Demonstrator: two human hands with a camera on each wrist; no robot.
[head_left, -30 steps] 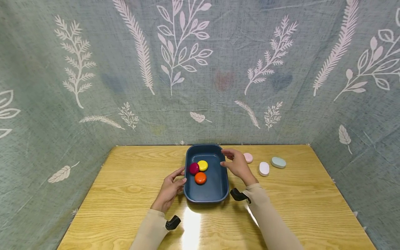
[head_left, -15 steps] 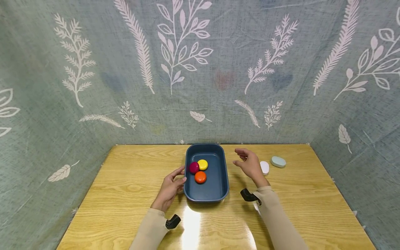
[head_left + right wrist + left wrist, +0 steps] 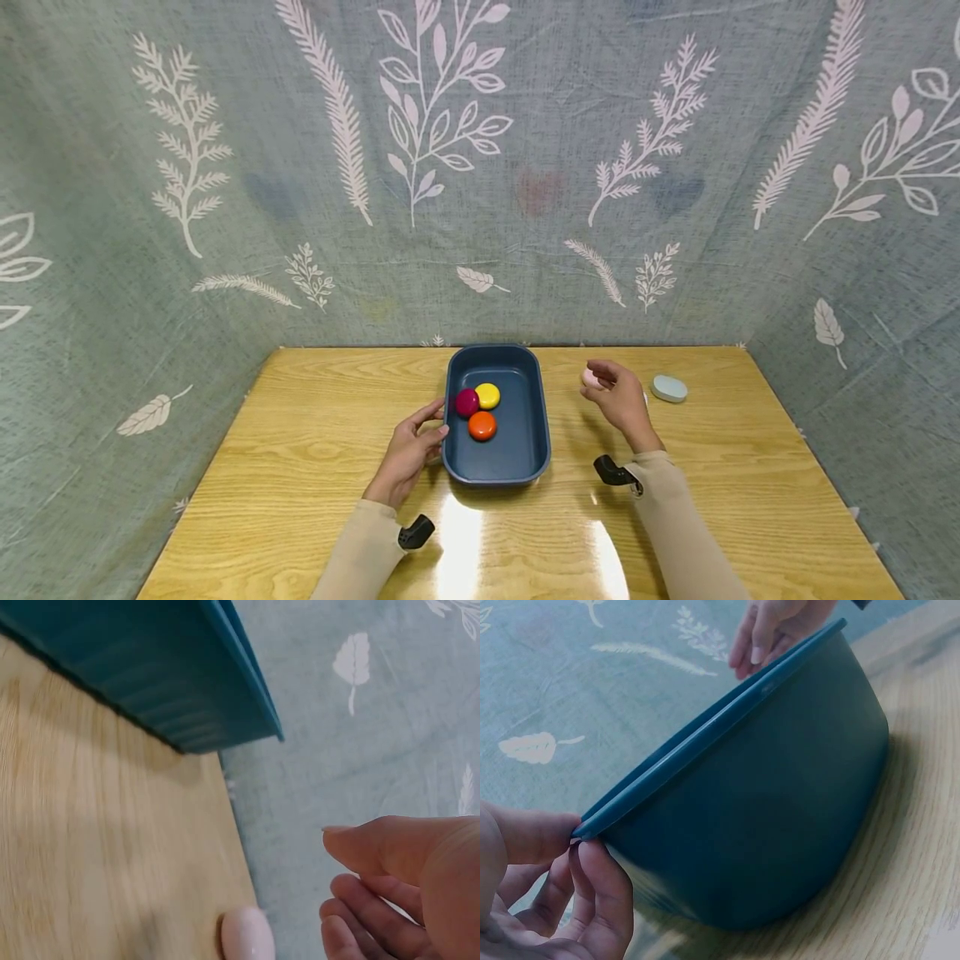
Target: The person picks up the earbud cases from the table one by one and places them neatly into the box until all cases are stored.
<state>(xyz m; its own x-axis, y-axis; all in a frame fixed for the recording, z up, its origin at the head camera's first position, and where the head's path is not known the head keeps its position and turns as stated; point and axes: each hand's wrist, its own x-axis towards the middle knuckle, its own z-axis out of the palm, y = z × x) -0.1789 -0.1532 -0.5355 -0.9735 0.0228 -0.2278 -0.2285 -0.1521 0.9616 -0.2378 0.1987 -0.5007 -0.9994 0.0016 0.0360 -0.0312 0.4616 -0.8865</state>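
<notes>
My left hand (image 3: 406, 457) pinches the left rim of a dark blue plastic tub (image 3: 497, 482) between thumb and fingers; the left wrist view shows this grip (image 3: 585, 859) close up. Inside the tub lie three glossy rounded pieces: a crimson one (image 3: 467, 403), a yellow one (image 3: 488, 396) and an orange one (image 3: 482, 426). To the tub's right, my right hand (image 3: 619, 402) hovers with loosely bent fingers and holds nothing. Just beyond its fingertips is a pale pink, soap-like rounded piece (image 3: 589, 377), also seen as a pink piece (image 3: 248, 934) in the right wrist view.
A pale green oval piece (image 3: 669, 388) lies right of my right hand. That hand mostly hides a white piece (image 3: 646, 400). The wooden table (image 3: 315, 417) ends at a leaf-patterned cloth (image 3: 480, 208) behind and at both sides.
My right hand has moved right, from over the tub's right rim to beside the pink piece, and now covers most of the white one. The left hand and the tub stay put.
</notes>
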